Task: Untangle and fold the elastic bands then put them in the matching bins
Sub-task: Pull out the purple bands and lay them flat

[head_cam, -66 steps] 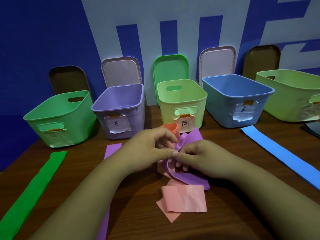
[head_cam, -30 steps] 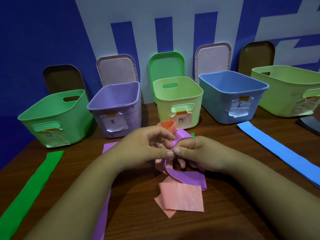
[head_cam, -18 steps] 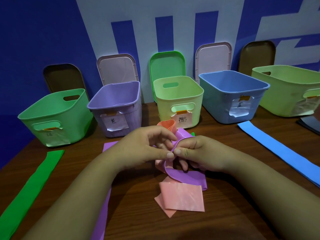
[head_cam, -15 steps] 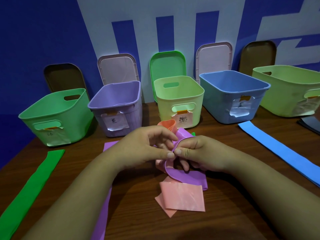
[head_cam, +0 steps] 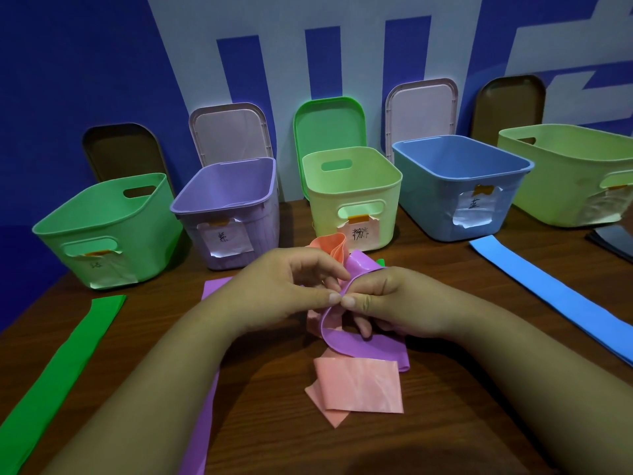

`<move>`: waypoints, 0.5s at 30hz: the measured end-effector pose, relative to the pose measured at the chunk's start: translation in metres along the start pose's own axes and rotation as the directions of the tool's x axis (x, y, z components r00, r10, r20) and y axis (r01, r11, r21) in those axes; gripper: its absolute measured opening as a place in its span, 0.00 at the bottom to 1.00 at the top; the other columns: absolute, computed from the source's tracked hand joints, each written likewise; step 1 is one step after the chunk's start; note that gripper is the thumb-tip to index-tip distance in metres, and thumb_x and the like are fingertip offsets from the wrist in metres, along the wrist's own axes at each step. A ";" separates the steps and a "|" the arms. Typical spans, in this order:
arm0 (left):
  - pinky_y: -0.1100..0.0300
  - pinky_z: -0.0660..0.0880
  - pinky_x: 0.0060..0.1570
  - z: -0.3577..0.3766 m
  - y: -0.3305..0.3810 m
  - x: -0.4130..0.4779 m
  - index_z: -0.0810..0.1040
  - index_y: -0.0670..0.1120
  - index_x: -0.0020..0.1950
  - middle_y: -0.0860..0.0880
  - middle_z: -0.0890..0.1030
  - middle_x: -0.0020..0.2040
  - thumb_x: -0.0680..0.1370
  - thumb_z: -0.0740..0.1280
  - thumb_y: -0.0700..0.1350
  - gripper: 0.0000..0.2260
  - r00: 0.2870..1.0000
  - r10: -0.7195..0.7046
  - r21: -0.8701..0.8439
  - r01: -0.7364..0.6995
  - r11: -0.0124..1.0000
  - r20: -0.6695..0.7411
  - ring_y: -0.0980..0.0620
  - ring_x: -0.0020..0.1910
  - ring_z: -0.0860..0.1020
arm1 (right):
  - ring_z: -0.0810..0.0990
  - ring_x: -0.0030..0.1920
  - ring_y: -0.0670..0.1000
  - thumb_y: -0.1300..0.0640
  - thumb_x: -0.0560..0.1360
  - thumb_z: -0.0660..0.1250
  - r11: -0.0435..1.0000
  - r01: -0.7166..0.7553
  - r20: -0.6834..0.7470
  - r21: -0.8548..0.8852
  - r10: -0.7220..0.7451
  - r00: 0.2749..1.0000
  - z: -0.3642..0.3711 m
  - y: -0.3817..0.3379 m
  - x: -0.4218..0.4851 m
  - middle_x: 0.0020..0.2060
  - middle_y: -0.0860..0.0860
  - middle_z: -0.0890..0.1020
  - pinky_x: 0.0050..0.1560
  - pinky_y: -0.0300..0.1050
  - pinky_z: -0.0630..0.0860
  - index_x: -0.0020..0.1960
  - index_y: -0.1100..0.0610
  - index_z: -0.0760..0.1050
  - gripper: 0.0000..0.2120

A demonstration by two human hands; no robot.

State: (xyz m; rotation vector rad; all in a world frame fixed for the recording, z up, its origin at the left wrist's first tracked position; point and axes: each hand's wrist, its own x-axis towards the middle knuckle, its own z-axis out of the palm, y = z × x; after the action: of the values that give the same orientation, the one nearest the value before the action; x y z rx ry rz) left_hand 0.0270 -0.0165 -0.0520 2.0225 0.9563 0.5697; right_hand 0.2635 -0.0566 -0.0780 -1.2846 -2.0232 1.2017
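Against the blue-and-white wall [head_cam: 102,63], open bins line the far edge of the wooden table [head_cam: 274,423]; the purple bin [head_cam: 239,186] stands ahead and left of the hands. At table centre, the purple band [head_cam: 363,344] is tangled with the pink band [head_cam: 359,385], its loose end lying crosswise below the hands. Left hand [head_cam: 284,293] and right hand [head_cam: 394,299] meet thumb to thumb, both pinching the purple loop, equally near. Likely next: draw it sideways
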 end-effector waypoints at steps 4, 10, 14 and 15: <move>0.40 0.83 0.56 0.001 0.000 0.001 0.86 0.54 0.60 0.49 0.87 0.51 0.79 0.77 0.40 0.13 1.000 0.013 0.035 -0.013 0.999 -0.001 0.42 0.52 0.86 | 0.75 0.36 0.48 0.49 0.87 0.63 1.000 -0.001 -0.009 -0.011 0.000 1.000 -0.001 0.000 0.000 0.36 0.49 0.85 0.36 0.36 0.72 0.57 0.51 0.87 0.14; 0.47 0.83 0.60 0.000 -0.001 0.001 0.86 0.52 0.61 0.51 0.88 0.52 0.80 0.76 0.40 0.12 1.000 0.009 0.015 -0.009 1.000 0.010 0.51 0.54 0.86 | 0.75 0.36 0.48 0.49 0.87 0.63 1.000 -0.001 -0.011 -0.014 0.001 1.000 -0.001 -0.001 0.000 0.38 0.52 0.86 0.36 0.35 0.72 0.55 0.49 0.87 0.14; 0.53 0.83 0.60 -0.002 -0.001 0.001 0.86 0.52 0.61 0.52 0.87 0.54 0.80 0.74 0.40 0.12 1.000 0.016 0.007 -0.016 1.000 0.016 0.55 0.56 0.85 | 0.74 0.35 0.47 0.49 0.87 0.63 1.000 -0.005 -0.015 -0.003 0.005 1.000 -0.001 -0.001 0.000 0.39 0.54 0.86 0.35 0.35 0.72 0.56 0.51 0.87 0.14; 0.54 0.82 0.60 -0.002 -0.001 0.001 0.86 0.52 0.61 0.52 0.87 0.54 0.81 0.74 0.39 0.12 1.000 0.017 0.003 -0.017 1.000 0.014 0.55 0.56 0.85 | 0.74 0.35 0.47 0.49 0.87 0.62 1.000 -0.010 -0.015 -0.006 0.010 1.000 -0.001 -0.001 0.000 0.39 0.52 0.85 0.35 0.35 0.71 0.56 0.52 0.86 0.14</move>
State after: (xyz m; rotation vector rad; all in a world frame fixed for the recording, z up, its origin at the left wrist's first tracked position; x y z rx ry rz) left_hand 0.0257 -0.0146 -0.0522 2.0367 0.9333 0.5631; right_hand 0.2639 -0.0563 -0.0762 -1.3045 -2.0132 1.1879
